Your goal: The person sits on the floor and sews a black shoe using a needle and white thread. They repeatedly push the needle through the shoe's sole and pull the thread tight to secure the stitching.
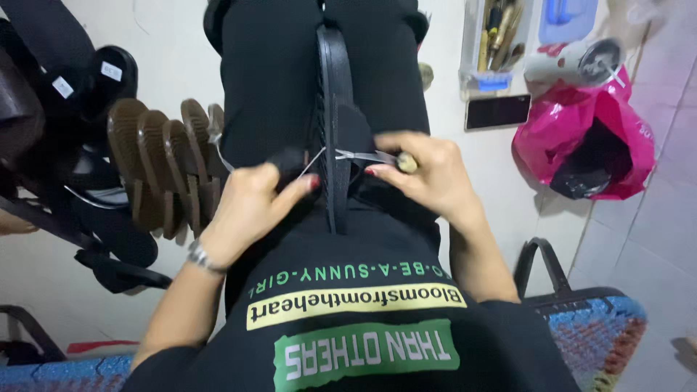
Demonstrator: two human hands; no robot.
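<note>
A black sandal point(335, 94) stands on edge between my knees, sole upright, running away from me. My left hand point(250, 207) pinches the black strap and a pale thread point(319, 156) on the sandal's left side. My right hand point(425, 174) grips a thin metal awl point(377, 157) by its wooden handle, its tip laid against the strap on the sandal's right side. The thread runs taut across the strap between both hands. A metal bracelet sits on my left wrist.
A row of brown shoe soles point(163, 163) and black sandals point(87, 87) lies on the floor at left. A tool tray point(497, 43), a dark phone point(497, 111) and a pink plastic bag point(588, 141) sit at right. A woven chair seat point(588, 327) is under me.
</note>
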